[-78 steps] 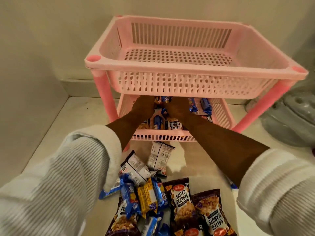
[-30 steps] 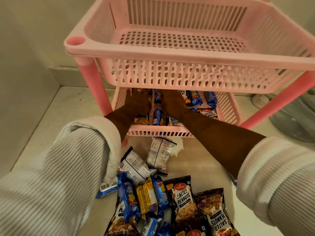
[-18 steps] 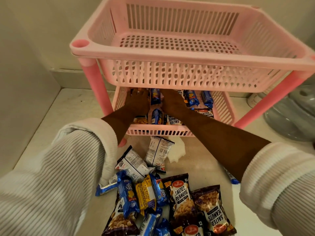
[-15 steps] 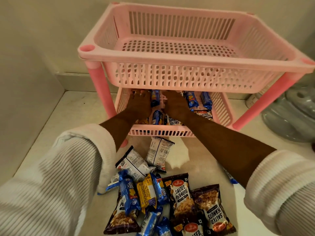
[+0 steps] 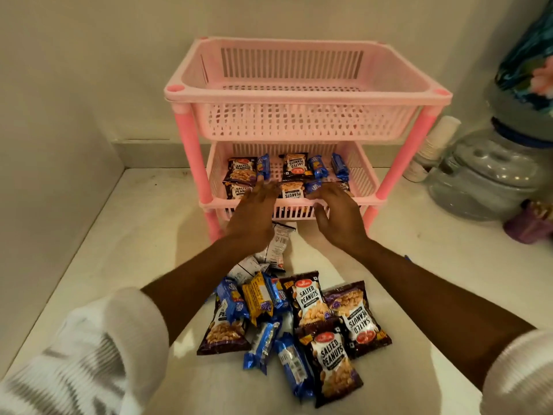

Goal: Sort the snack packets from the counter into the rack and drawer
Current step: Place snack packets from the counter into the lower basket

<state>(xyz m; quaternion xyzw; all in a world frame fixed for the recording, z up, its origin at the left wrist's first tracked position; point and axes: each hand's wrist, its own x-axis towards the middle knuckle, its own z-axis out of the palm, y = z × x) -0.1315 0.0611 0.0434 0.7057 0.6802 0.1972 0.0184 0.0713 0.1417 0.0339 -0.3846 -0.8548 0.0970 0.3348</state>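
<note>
Left hand [image 5: 254, 214] and right hand [image 5: 338, 217] fingers spread, holding nothing, at rack [image 5: 299, 94] front, "SALTED PEANUTS" packets [image 5: 308, 298] on bench [image 5: 143, 235] at 6 o'clock, long axes toward 12.

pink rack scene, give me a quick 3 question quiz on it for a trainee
1. True or false: the top basket of the pink rack holds snack packets.
2. Which of these stands on the counter to the right of the rack? A) a stack of paper cups B) a kettle C) a toaster
3. Fill in: the left hand and right hand are both ____, with no packet in either grip.

Key
1. False: it shows none; the packets lie in the lower basket.
2. A: the paper cups.
3. Open, in front of the lower basket, above the pile of packets.
</note>
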